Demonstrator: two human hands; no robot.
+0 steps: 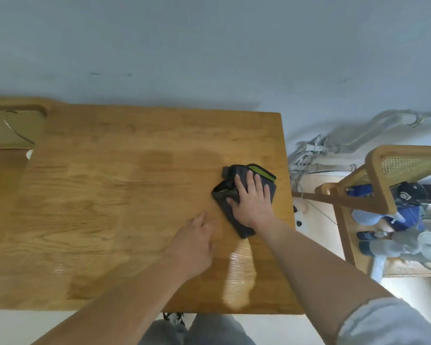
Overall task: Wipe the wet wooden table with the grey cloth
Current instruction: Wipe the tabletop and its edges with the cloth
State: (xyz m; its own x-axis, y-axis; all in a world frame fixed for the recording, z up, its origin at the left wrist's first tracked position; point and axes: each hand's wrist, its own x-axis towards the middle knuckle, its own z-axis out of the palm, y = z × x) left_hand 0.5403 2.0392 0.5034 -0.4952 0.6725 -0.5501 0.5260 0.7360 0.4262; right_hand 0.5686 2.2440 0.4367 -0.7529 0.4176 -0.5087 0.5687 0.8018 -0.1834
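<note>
Right grip (253, 202) presses flat-fingered on grey cloth (239, 171); left grip (194, 242) hangs relaxed, unladen, over wooden table (110, 195).

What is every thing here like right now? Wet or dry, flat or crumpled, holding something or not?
Wooden table: wet, with a shiny streak near the front edge and a darker damp patch mid-table.
Grey cloth: crumpled, lying near the table's right edge.
Right hand: flat, fingers straight, pressing the cloth.
Left hand: beside the cloth, loosely curled, holding nothing.
Wooden chair: upright, things piled on it.

cloth (246, 192) on table (110, 195) right side, chair (383, 175) beyond
</note>
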